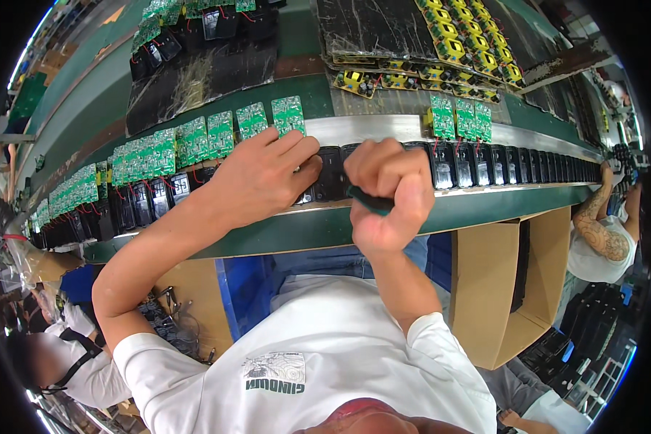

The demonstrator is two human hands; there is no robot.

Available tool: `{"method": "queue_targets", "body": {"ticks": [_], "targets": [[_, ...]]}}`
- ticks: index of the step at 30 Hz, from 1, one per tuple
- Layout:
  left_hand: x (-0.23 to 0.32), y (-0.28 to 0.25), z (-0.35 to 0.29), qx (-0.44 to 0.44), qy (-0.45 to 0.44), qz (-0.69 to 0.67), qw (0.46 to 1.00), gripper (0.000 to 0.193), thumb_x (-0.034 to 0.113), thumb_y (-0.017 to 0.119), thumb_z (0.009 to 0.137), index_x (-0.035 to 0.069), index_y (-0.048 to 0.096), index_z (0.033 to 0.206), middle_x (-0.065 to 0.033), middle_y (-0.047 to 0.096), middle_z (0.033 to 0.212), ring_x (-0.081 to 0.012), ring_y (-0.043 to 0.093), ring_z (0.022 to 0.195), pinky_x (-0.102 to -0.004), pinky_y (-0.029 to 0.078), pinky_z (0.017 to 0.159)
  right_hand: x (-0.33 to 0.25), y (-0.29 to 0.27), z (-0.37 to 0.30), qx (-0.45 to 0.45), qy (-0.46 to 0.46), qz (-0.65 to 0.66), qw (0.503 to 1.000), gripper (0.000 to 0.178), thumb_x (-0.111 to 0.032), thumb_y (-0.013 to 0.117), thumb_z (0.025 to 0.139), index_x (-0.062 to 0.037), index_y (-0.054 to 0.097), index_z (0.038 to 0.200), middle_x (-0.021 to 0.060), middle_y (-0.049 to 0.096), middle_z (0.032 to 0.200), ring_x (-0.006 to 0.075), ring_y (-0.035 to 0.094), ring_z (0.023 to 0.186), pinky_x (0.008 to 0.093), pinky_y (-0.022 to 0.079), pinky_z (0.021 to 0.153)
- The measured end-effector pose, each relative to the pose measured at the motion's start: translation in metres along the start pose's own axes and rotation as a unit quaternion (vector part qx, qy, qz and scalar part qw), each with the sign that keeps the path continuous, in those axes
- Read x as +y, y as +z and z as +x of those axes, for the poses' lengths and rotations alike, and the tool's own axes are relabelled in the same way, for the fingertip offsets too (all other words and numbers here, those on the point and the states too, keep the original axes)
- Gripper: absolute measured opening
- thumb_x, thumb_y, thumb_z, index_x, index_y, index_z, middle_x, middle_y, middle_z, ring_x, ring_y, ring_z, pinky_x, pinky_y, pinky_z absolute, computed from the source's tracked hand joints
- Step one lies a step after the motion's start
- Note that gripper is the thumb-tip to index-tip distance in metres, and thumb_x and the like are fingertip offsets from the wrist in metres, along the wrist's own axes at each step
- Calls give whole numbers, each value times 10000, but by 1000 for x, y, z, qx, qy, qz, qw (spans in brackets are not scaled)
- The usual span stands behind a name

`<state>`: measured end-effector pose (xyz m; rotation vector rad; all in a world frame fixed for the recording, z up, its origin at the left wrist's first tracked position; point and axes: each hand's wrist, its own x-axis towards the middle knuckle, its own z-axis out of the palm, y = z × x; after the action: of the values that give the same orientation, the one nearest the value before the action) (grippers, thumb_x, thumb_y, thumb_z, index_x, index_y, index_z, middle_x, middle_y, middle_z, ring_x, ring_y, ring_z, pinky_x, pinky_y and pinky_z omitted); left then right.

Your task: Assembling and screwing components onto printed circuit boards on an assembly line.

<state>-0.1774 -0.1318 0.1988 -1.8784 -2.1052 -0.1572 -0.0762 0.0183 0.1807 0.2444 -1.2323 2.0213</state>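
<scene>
A row of black plastic casings (330,173) runs along the bench edge in front of me. My left hand (273,170) is over this row with its fingers curled and pinched at a casing. What they grip is mostly hidden; a small pale spot shows between them. Just behind those fingers stands a green circuit board (288,116). My right hand (392,192) is closed around a dark green-black object (370,200), perhaps a tool handle, held above the casings. Its far end is hidden by the hand, so its kind does not show.
More green circuit boards (192,139) with red wires stand along the row at left, and three boards (461,119) at right. Yellow-and-black components (452,49) lie on black sheets at the back. A cardboard box (484,289) stands below the bench; a co-worker's tattooed arm (606,224) is at far right.
</scene>
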Motion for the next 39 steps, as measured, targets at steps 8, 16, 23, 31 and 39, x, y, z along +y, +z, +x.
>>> {"method": "queue_targets", "body": {"ticks": [8, 16, 23, 31, 39], "targets": [[-7, 2, 3, 28, 29, -15, 999, 133, 169, 632, 855, 76, 682, 936, -65, 530, 974, -196, 510, 852, -296, 407, 728, 9, 15, 23, 109, 63, -1, 992, 176, -171, 393, 996, -91, 442, 848, 54, 437, 755, 157, 335, 673, 309, 333, 620], [-4, 3, 1, 27, 0, -30, 999, 112, 171, 641, 848, 83, 666, 914, -66, 534, 967, -204, 519, 842, -306, 425, 720, 22, 6, 10, -14, -21, -71, 997, 174, -233, 415, 1008, -95, 447, 907, 51, 442, 771, 160, 353, 691, 305, 340, 627], [15, -8, 9, 33, -97, -39, 994, 91, 146, 689, 823, 89, 640, 876, -53, 553, 985, -197, 542, 808, -317, 438, 659, 3, -4, -12, 42, -42, -7, 998, 315, -403, 453, 1051, -122, 432, 911, 37, 435, 758, 154, 352, 653, 304, 333, 605], [25, -7, 9, 39, -230, -161, 959, 84, 80, 742, 825, 99, 662, 840, -12, 571, 1049, -173, 586, 787, -302, 443, 592, -6, -5, -23, 14, -76, -39, 996, 395, -503, 453, 1062, -145, 418, 900, 28, 439, 763, 147, 356, 641, 309, 331, 585], [22, 3, 16, 85, -187, -108, 973, 76, 104, 743, 818, 111, 670, 798, -10, 540, 1015, -173, 562, 768, -299, 428, 574, -7, -8, -26, 20, -66, -41, 997, 380, -483, 463, 1059, -143, 413, 899, 30, 442, 767, 152, 362, 645, 315, 344, 590]]}}
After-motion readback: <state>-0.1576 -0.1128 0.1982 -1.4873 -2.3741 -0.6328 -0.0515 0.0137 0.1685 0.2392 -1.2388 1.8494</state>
